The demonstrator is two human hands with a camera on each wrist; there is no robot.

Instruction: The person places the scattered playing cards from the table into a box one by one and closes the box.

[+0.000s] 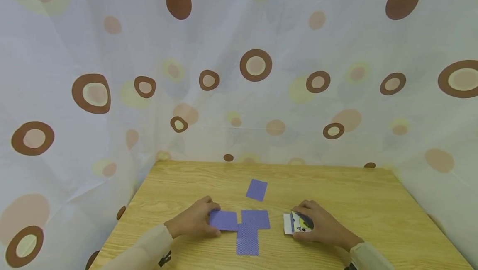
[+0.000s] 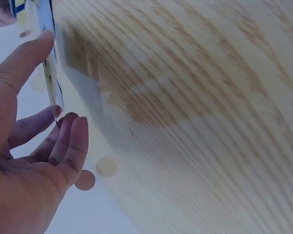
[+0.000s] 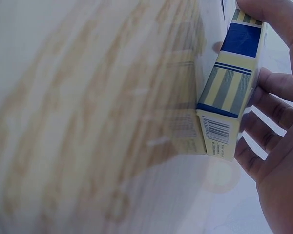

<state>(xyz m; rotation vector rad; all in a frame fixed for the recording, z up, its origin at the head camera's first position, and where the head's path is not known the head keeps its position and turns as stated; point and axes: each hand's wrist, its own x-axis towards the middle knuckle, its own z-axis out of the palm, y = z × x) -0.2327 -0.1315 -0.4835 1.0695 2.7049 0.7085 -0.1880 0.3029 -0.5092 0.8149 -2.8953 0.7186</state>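
1. The right hand (image 1: 325,225) grips the card box (image 3: 229,90) between thumb and fingers.
2. Left of the box, the left hand (image 1: 194,220) pinches a purple-backed card (image 1: 225,220).
3. Nearer the box's left lie two more cards (image 1: 248,229); a lone card (image 1: 257,190) lies left of and beyond it.

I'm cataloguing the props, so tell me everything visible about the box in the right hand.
The box looks like thin cardboard: its narrow side is pale yellow with grey stripes and blue bands, and one end carries a barcode. From above, an "A" and black-and-yellow artwork show, with what looks like a white flap at its left. The right hand grips it between thumb and fingers, low at the table; whether they touch is unclear.
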